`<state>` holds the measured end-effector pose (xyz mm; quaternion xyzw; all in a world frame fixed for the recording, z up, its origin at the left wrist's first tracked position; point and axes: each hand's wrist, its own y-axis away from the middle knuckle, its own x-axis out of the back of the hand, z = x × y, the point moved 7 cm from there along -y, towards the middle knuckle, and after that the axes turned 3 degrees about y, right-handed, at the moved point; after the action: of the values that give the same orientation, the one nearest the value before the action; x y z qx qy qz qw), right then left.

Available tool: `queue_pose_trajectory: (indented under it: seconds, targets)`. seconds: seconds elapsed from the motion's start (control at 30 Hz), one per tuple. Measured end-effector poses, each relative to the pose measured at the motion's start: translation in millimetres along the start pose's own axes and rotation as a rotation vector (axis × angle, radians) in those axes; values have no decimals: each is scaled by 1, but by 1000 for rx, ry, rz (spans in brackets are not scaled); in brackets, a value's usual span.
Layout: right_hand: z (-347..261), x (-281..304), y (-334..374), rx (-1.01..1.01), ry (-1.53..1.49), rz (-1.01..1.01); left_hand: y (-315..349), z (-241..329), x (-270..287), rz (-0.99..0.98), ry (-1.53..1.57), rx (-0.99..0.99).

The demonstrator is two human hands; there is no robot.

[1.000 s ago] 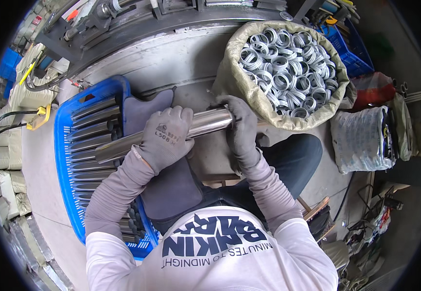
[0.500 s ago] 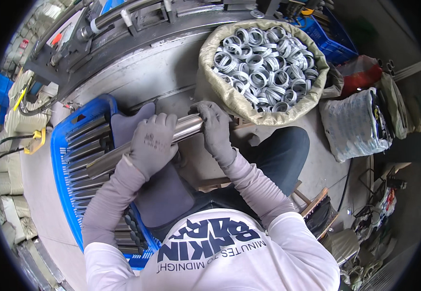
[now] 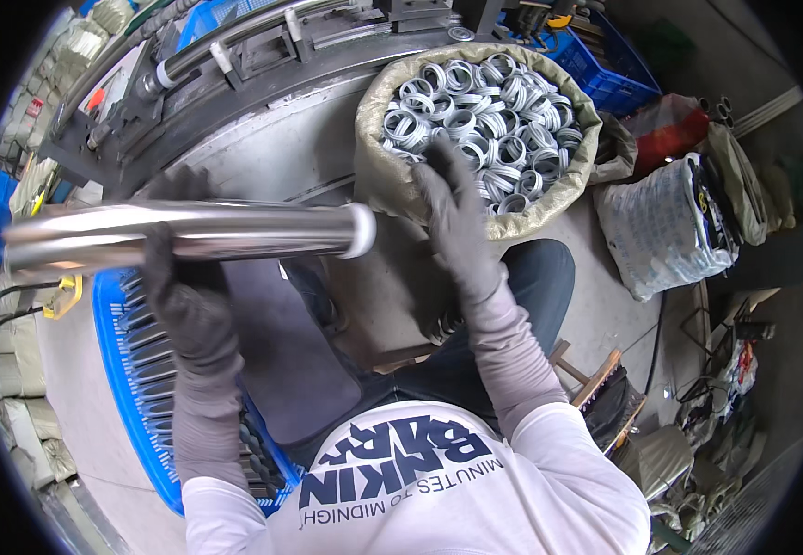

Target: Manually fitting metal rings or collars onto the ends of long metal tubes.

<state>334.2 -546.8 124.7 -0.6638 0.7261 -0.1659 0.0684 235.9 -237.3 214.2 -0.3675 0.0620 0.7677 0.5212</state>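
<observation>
Shiny metal tubing is raised across the left front, smeared by motion, so I cannot tell if it is one tube or a few side by side. A white ring-like end shows at its right tip. My left hand, in a grey glove, is wrapped round the tubing from below. My right hand, also gloved, holds nothing visible; its blurred fingers stretch apart at the near rim of a woven sack. White-grey rings fill that sack.
Below the tubing stands a blue basket with several dark tubes in it. A grey pad lies by my left leg. Behind runs a metal machine bench. A blue crate and a white bag stand at the right.
The tubing has swung up and to the left in my left hand, toward the camera. My right hand has let go of it and moved right to the sack.
</observation>
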Motion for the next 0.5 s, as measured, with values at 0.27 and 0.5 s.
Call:
queue_pose_trajectory:
  seconds: [0.27, 0.5]
  targets:
    - [57, 50, -24, 91, 939, -189, 5, 15, -47, -491, -1410, -135]
    - [40, 62, -25, -247, -494, -64, 47, -63, -14, -825, -1739, -211]
